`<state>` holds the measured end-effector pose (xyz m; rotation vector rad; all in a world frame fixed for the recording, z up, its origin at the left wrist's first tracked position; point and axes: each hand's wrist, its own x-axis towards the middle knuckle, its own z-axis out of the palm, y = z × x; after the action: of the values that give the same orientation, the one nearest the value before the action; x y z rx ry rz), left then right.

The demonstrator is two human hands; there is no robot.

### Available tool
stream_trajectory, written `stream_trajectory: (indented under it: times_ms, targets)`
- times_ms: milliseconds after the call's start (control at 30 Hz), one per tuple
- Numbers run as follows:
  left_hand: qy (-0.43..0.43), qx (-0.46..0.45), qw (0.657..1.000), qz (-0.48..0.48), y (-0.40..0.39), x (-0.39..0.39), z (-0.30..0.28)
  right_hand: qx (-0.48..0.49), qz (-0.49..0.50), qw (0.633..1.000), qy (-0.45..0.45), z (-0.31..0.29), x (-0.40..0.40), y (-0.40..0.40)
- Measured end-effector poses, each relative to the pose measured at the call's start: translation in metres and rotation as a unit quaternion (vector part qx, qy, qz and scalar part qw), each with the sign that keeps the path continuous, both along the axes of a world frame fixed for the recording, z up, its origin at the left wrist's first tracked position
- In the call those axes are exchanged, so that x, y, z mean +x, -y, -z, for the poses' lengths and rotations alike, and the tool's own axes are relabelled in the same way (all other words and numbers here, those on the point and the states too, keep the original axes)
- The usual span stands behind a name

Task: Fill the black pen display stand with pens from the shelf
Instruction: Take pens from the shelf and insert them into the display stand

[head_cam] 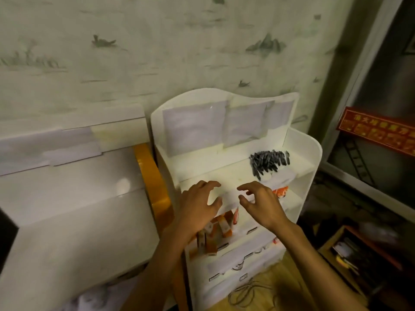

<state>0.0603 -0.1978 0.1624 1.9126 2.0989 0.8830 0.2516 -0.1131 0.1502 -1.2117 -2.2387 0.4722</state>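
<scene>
Hovering over the white shelf unit [312, 158], both hands hold nothing. Left hand [197, 205]: fingers [212, 184] loosely curled and spread, thumb out. Right hand [262, 203]: fingers [244, 187] bent claw-like, wide apart. The two sets of fingertips face each other across a small gap, above the front lip of the second tier.

Beyond the right fingers, up and to the right on the top tier, lies a loose heap of dark pens [269, 161]. Under the left wrist, on a lower tier, orange and white boxes [219, 232] stand tilted. Another orange packet [280, 192] shows just right of the right hand.

Left of the left fingers: an orange panel [155, 180], then a white cabinet [67, 198]. No black stand can be made out.
</scene>
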Motion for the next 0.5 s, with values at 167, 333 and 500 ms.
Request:
stream_trajectory:
  times_ms: [167, 333, 500]
  targets:
    - [0.002, -0.006, 1.000, -0.016, -0.077, 0.018, 0.028, -0.017, 0.003, 1.000, 0.015, 0.019, 0.021, -0.073]
    - [0.040, -0.028, 0.998, -0.036, -0.158, 0.032, 0.051, -0.035, 0.002, 0.998, 0.060, 0.039, 0.042, -0.153]
    - [0.064, -0.052, 0.996, -0.041, -0.224, 0.043, 0.068, -0.049, -0.013, 0.995, 0.084, 0.051, 0.058, -0.226]
